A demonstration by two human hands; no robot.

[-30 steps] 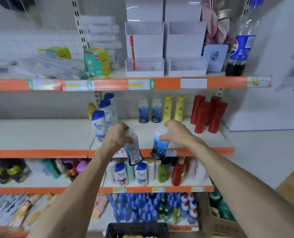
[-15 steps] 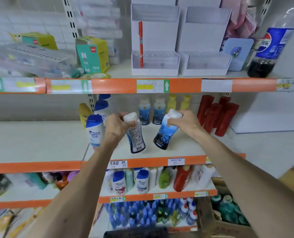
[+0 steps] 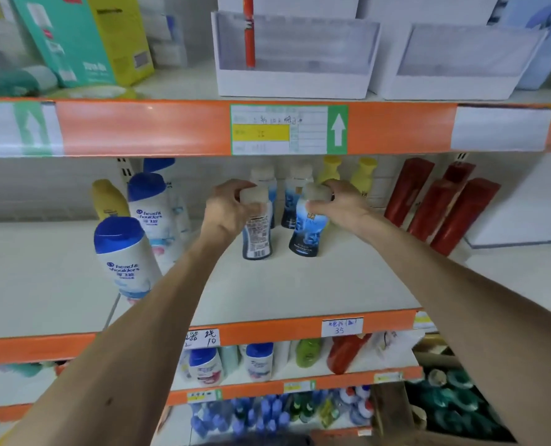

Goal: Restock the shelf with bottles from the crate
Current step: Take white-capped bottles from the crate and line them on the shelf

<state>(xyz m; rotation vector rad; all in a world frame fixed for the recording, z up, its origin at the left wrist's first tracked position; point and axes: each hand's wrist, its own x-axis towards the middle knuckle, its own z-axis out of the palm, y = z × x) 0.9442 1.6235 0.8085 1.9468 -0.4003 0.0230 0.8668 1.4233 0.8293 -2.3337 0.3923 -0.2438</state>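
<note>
Blue-and-black bottles (image 3: 308, 233), white caps (image 3: 317, 191); orange shelf edge (image 3: 267, 331).

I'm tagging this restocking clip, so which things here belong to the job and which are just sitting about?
Job: left hand holding the barcode-side bottle; right hand holding the blue-label bottle; middle shelf; matching bottles behind.
Lying about: Head & Shoulders bottles; yellow bottles; red bottles; white display boxes; green-and-yellow carton.

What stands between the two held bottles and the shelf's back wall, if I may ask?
Two more blue bottles stand there, one behind each held bottle; the head view shows it.
</note>
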